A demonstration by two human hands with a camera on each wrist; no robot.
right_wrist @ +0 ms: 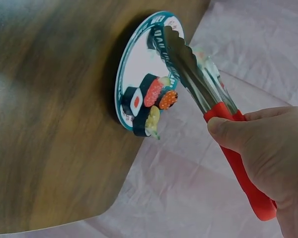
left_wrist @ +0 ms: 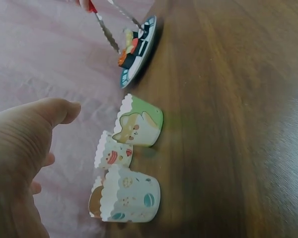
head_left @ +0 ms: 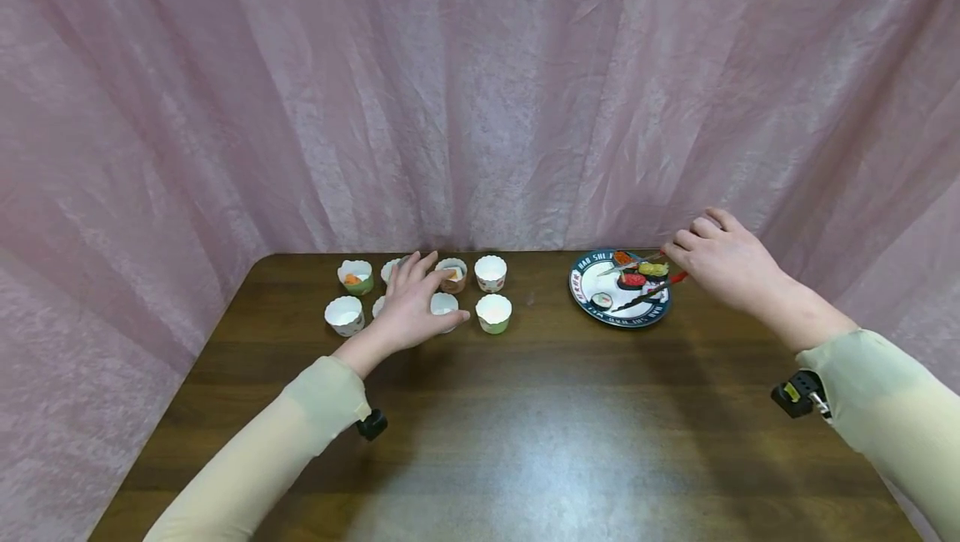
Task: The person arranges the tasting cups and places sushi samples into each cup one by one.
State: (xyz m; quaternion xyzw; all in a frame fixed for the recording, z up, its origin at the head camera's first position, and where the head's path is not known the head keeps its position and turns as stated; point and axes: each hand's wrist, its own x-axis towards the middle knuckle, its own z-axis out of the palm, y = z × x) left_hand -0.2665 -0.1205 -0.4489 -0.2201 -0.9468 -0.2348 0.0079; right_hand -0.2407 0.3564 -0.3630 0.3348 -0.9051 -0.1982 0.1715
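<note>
My right hand [head_left: 723, 258] grips a pair of metal tongs [right_wrist: 201, 89] by their red handles. The tong arms are spread over a round plate [right_wrist: 139, 64] with a dark patterned rim. On it lie several sushi pieces, among them a red-topped one [right_wrist: 154, 92], an orange-topped one [right_wrist: 168, 99], a yellow-topped one [right_wrist: 151, 121] and a roll [right_wrist: 134, 100]. Nothing shows between the tong tips. My left hand [head_left: 408, 304], fingers spread, hovers above paper cups and partly hides some. Beside its thumb stands a green-based cup [head_left: 494, 314].
The small cups form two rows, with a white one [head_left: 491, 271] at the back right and another [head_left: 345, 316] at the front left. A green cup [head_left: 356, 277] contains something orange. Behind the wooden table [head_left: 540, 425] hangs a pink curtain [head_left: 480, 92].
</note>
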